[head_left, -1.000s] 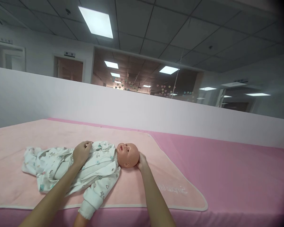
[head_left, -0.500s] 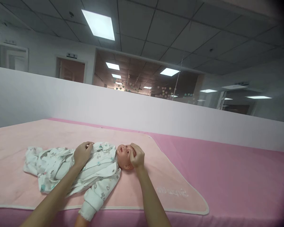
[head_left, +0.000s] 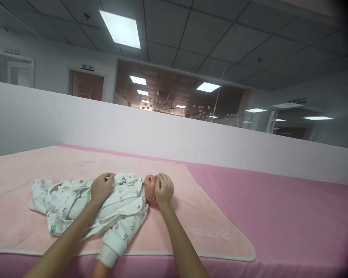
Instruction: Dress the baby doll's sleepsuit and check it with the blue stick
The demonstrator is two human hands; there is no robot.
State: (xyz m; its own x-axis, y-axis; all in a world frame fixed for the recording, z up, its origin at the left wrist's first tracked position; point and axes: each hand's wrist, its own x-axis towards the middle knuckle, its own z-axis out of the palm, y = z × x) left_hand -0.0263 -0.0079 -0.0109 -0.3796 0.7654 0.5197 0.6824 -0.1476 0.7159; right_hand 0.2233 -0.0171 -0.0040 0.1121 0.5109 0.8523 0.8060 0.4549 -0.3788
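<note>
A baby doll (head_left: 150, 189) lies on its back, dressed in a white patterned outfit (head_left: 124, 200). Its head points right and one sleeved arm stretches toward me over the near edge. My right hand (head_left: 164, 189) cups its forehead and covers the eyes, fingers fairly straight and close together; the open mouth still shows. My left hand (head_left: 101, 188) rests at the far side of the doll's body, with fingers curled. What those fingers hold, if anything, is hidden. The doll's far arm is not plainly visible.
Under the doll is a peach mat (head_left: 191, 208) with pale trim and lettering, laid over a pink sheet (head_left: 278, 216). A low white wall (head_left: 162, 135) runs behind. Beyond it are windows, a doorway (head_left: 88, 87) and ceiling lights.
My right hand has slid left and slightly up over the doll's forehead, from the crown onto the eyes. My left hand has stayed in place.
</note>
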